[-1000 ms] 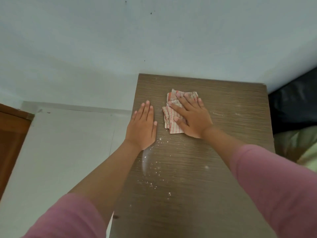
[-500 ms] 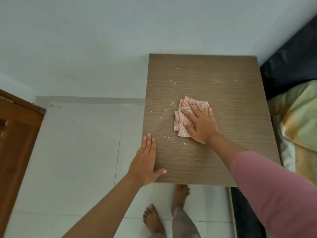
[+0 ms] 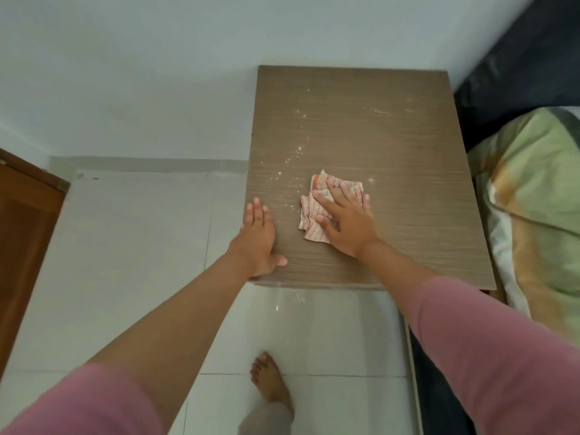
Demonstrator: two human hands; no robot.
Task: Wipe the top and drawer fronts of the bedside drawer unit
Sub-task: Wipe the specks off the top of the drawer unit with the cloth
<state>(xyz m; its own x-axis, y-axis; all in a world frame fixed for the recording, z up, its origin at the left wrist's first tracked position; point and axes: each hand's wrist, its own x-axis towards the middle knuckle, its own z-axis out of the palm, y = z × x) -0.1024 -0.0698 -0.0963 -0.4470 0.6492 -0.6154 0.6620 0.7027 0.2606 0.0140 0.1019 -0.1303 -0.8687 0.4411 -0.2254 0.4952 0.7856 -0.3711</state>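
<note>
From the head camera, the brown wood-grain top of the bedside drawer unit stands against a pale wall, dotted with white specks. The right hand presses flat, fingers straight and spread, on a folded red-and-white checked cloth lying near the middle of the top. The left hand rests flat and relaxed at the top's left front corner. A bare foot stands on the white tiled floor; a bed lies to the right.

Bare drawer unit top beyond cloth; wall bounds far edge, bed flanks right, floor open left.
</note>
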